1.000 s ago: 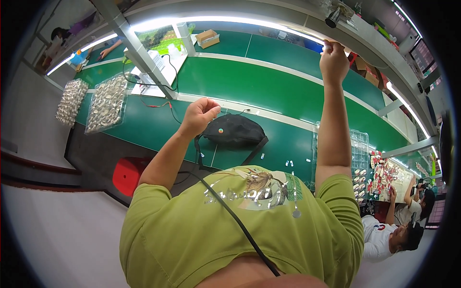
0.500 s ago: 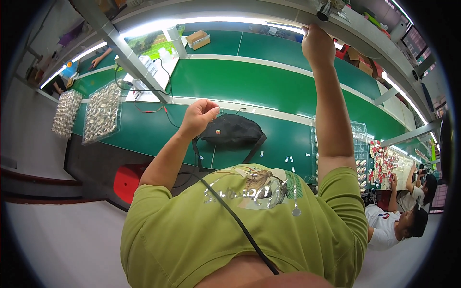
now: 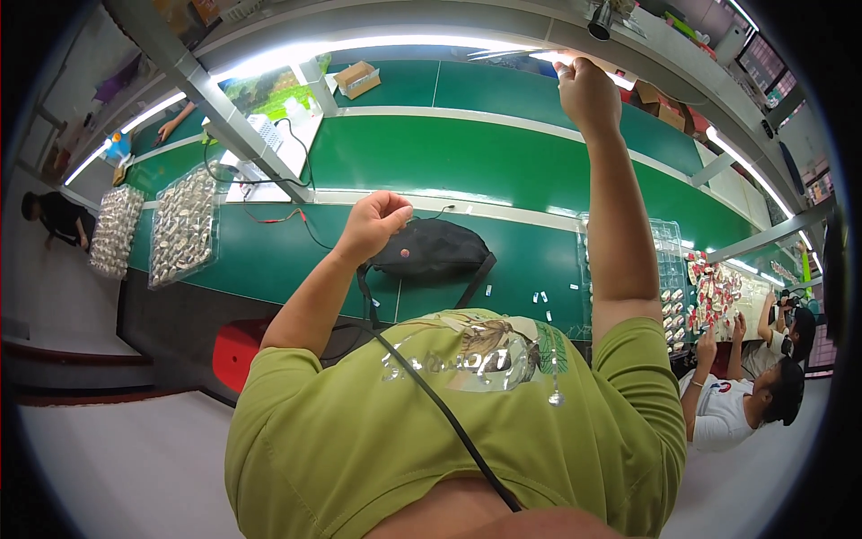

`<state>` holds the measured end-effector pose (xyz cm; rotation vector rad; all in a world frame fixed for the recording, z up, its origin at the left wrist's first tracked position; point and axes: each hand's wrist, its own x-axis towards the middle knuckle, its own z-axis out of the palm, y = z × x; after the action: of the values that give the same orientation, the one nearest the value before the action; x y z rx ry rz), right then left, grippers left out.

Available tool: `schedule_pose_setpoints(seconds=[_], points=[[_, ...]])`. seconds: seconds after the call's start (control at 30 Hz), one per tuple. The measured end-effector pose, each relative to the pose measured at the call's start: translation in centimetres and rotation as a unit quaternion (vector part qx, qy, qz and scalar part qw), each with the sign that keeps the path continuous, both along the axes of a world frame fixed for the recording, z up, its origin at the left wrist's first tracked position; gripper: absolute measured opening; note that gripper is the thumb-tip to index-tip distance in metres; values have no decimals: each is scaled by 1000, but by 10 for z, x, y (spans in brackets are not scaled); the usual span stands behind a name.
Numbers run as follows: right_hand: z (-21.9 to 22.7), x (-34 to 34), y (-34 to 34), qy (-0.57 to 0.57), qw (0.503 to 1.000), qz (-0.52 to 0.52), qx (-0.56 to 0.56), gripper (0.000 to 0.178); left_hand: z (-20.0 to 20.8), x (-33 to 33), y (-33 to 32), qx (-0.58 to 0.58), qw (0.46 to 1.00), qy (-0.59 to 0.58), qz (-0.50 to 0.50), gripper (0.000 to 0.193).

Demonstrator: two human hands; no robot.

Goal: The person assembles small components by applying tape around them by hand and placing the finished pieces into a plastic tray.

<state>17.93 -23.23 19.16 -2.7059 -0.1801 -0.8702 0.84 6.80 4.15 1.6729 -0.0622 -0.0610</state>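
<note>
My right hand [image 3: 591, 97] is raised at the far side, just under the lit shelf edge. Its fingers are closed on slim silver tweezers [image 3: 505, 54], whose two tips point left and stand slightly apart. Above the near bench, my left hand [image 3: 375, 225] is closed in a pinch, thumb against fingers; what it holds, if anything, is too small to make out. Just behind and below that hand lies a black bag [image 3: 431, 250] with a strap and a small round badge. Several small white-and-blue pieces [image 3: 536, 297] are scattered on the green bench [image 3: 530, 256].
Trays of small pale parts [image 3: 186, 225] stand at the left, and another clear tray [image 3: 664, 242] at the right. A metal post [image 3: 211, 94] and cables rise at the left. Co-workers [image 3: 727, 404] sit at the right. A red stool [image 3: 238, 352] is beside me.
My right hand has turned and come slightly down, so the tweezers now show, pointing left. A person in black has appeared at the far left. A co-worker's hands at the right have risen.
</note>
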Motion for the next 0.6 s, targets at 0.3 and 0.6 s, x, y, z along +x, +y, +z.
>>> schedule_pose_setpoints(seconds=[0.3,0.6], points=[[-14,-8,46,249,712,231,615,31,-2,5,-9,-4,1000,7,-13,12],[-22,28,65,231,609,239,720,27,-12,3,6,64,998,-15,21,17]])
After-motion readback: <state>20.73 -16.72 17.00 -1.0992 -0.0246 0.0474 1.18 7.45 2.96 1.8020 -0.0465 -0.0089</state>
